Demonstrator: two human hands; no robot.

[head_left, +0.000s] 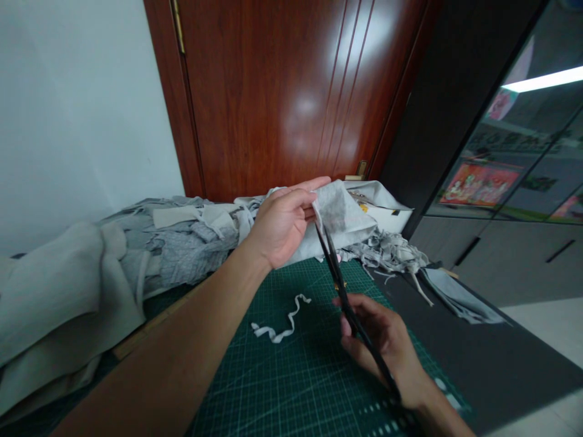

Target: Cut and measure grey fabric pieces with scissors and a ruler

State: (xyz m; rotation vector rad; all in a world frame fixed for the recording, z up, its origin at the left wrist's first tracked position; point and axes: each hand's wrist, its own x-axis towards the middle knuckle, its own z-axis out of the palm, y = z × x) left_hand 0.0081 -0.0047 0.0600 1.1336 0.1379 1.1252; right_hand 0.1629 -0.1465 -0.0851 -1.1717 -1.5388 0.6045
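Note:
My left hand [286,221] pinches the edge of a light grey piece of fabric [341,212] between thumb and fingers, lifted above the mat. In my right hand [382,334] is a pair of long black scissors [339,282], fingers wrapped round the handles. The blades point up and away, slightly parted, with their tips at the fabric's lower left edge just beneath my left fingers. A curled thin strip of pale fabric [285,332] lies on the green cutting mat [291,382] between my forearms.
Grey fabric pieces [186,243] are heaped along the back left, with larger folded cloth [50,285] at the left. A tangle of scraps [392,250] and a white box [392,218] stand back right. Folded grey cloth [460,294] lies on the dark tabletop [492,352].

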